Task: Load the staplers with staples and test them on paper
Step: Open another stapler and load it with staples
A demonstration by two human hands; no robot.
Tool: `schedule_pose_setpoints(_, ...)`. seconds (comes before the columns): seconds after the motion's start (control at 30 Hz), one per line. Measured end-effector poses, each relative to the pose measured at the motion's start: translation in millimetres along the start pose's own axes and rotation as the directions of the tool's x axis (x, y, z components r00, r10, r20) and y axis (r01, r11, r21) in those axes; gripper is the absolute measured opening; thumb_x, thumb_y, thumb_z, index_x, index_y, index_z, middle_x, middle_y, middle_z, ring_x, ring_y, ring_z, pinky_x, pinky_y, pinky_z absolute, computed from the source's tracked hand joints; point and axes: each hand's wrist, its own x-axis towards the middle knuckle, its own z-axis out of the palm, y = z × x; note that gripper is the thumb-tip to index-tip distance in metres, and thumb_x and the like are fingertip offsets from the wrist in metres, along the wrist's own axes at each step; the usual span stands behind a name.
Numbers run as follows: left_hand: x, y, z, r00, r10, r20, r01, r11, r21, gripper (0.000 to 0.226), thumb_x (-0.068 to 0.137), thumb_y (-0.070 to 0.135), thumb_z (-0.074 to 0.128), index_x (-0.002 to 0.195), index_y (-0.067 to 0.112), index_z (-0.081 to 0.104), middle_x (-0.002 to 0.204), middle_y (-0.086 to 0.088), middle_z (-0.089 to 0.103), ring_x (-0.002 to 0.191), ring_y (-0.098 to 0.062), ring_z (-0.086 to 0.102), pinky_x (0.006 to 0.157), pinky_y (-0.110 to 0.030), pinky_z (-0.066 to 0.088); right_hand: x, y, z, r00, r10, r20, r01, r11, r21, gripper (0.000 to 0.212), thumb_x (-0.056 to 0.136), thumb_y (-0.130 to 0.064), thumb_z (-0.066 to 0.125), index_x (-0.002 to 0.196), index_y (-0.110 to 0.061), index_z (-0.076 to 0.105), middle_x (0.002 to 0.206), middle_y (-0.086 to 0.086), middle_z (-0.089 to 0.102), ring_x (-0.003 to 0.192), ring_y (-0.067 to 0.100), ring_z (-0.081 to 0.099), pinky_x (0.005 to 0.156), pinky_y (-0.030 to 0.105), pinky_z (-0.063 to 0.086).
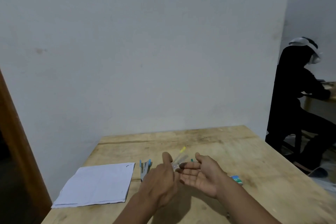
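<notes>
A stack of white paper (96, 184) lies at the left of the wooden table (245, 154). Just right of it lies a grey stapler with blue tips (144, 168), swung open. A second stapler with a yellow tip (180, 157) lies behind my hands, partly hidden, and a small green tip (191, 160) shows beside it. A small blue-green staple box (237, 179) sits right of my right wrist. My left hand (161, 178) and my right hand (201, 173) hover over the table centre, fingers straight, palms facing each other, holding nothing.
A white wall stands right behind the table's far edge. A brown door frame (16, 143) runs down the left side. A person in dark clothes (298, 107) sits at another table at the far right.
</notes>
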Motion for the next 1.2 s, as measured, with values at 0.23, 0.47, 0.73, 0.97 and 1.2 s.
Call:
schedule_pose_setpoints(0.23,13,7,-6,0.997,0.077,0.029,-0.08,0.987,0.137,0.016,0.097,0.029,0.033,0.102,0.015,0.027,0.073,0.002,0.05,0.064,-0.022,0.048,0.062,-0.035,0.035,3,-8,-9,0.999,-0.027,0.017,0.026,0.996,0.081,0.048,0.104,-0.025,0.04,0.102,0.02,0.057,0.093,0.035,0.066,0.081,0.042,0.065,0.05,0.043,0.06)
schedule_pose_setpoints(0.47,17,14,-10,0.923,-0.216,0.318,0.294,0.929,-0.224,0.014,0.096,0.019,0.039,0.087,0.01,0.045,0.072,-0.008,0.048,0.058,-0.02,0.043,0.057,-0.031,0.035,-5,-9,-26,0.855,-0.516,0.044,0.32,0.46,-0.828,0.037,0.076,-0.009,0.071,0.106,-0.027,0.06,0.068,0.002,0.057,0.058,0.015,0.051,0.055,0.025,0.043)
schedule_pose_setpoints(0.73,20,8,-6,0.862,-0.05,0.505,0.066,0.998,-0.013,0.022,0.089,0.015,0.06,0.107,0.012,0.072,0.094,-0.012,0.074,0.067,-0.013,0.064,0.065,-0.024,0.054,-17,2,-41,0.799,-0.367,0.476,0.295,-0.45,-0.843,0.026,0.084,-0.022,0.07,0.11,-0.02,0.073,0.099,-0.001,0.039,0.088,0.019,0.048,0.076,0.03,0.042)
schedule_pose_setpoints(0.97,12,-3,15,0.915,0.101,0.391,-0.278,0.86,0.428,0.03,0.092,0.032,0.051,0.111,0.023,0.071,0.1,-0.008,0.069,0.088,-0.028,0.063,0.074,-0.04,0.053,-7,18,-40,0.879,-0.313,0.359,0.225,-0.391,-0.892,0.023,0.079,-0.029,0.079,0.096,-0.014,0.076,0.09,0.01,0.07,0.075,0.02,0.058,0.066,0.03,0.042)
schedule_pose_setpoints(1.2,14,-1,16,0.934,0.123,0.337,-0.296,0.793,0.532,0.028,0.092,0.027,0.051,0.109,0.016,0.071,0.103,-0.011,0.062,0.093,-0.032,0.062,0.072,-0.039,0.047,-5,8,-38,0.904,-0.304,0.301,0.169,-0.395,-0.903,0.017,0.081,-0.016,0.073,0.095,-0.016,0.063,0.103,0.011,0.066,0.092,0.027,0.062,0.071,0.033,0.046)
